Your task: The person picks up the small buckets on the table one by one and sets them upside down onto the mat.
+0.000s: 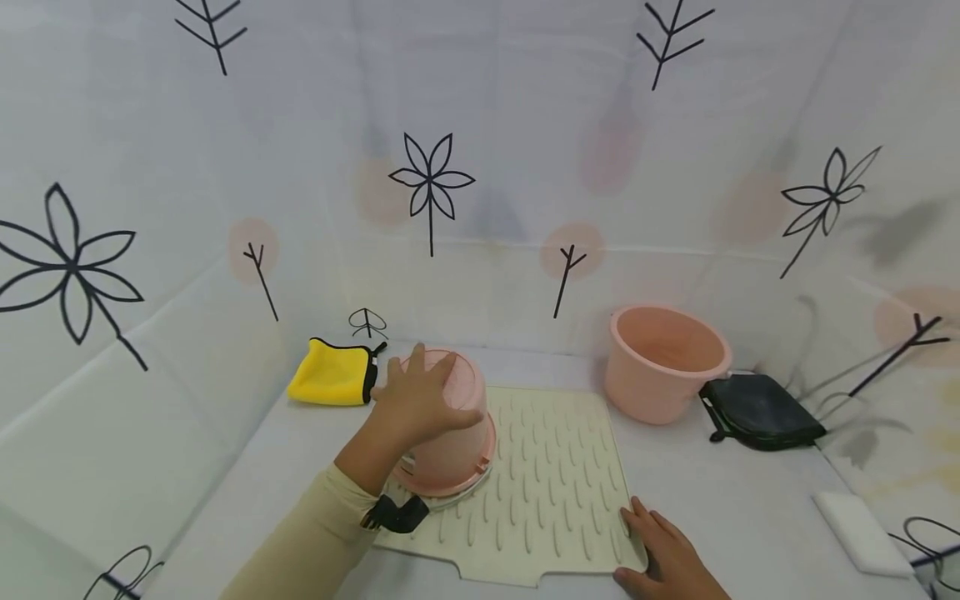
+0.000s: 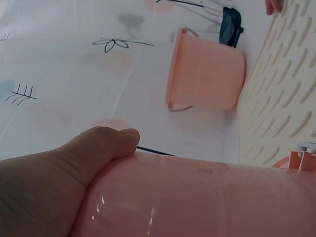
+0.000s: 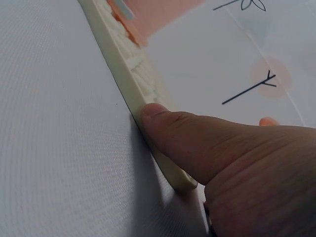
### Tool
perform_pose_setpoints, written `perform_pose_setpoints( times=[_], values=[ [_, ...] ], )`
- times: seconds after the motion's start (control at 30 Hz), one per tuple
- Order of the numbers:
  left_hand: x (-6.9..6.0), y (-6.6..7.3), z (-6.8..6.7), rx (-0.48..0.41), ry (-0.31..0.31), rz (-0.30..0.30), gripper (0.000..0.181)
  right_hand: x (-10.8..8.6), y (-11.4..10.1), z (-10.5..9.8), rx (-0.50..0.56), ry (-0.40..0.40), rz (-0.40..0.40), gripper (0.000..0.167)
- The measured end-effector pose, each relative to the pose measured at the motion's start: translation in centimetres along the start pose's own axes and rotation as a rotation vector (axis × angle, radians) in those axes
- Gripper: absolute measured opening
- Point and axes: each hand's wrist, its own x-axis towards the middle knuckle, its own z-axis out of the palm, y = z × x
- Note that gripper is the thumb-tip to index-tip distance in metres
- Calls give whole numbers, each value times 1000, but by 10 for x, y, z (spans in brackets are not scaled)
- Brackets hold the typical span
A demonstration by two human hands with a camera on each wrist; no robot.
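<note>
I see the left hand [image 1: 420, 404] spread across the upturned base of a pink bucket [image 1: 457, 446], its fingers fanned out and its thumb resting along the right side. That bucket sits rim down on the left part of a cream ribbed mat [image 1: 555, 467], which lies on the white table [image 1: 712, 467]. On my right, the right hand [image 1: 667, 554] pinches the mat's near right corner, thumb against the near edge and fingers at the right edge. Beyond the mat's far right corner, a second bucket [image 1: 645, 396] stands upright, with a dark pouch [image 1: 765, 408] just right of it. I make out a yellow pouch [image 1: 327, 379] at the far left, near the left hand, and a white block [image 1: 862, 533] at the near right.
</note>
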Motion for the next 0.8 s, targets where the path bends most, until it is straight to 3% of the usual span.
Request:
perform_pose_setpoints(
  times=[0.3,0.43,0.5,0.67,0.8],
  values=[
    [5,2,0,0,28,14,104,1,1,1,-1,7,-10,101],
    [6,-2,1,-66,102,12,99,0,1,1,-8,2,-14,101],
    [4,-5,0,-161,163,19,91,0,2,1,-12,1,-19,100],
    [-3,-20,-1,-540,342,62,64,-3,2,0,-3,2,-24,99],
    [-8,-42,3,-793,393,38,52,-4,2,-1,3,1,-36,98]
  ],
)
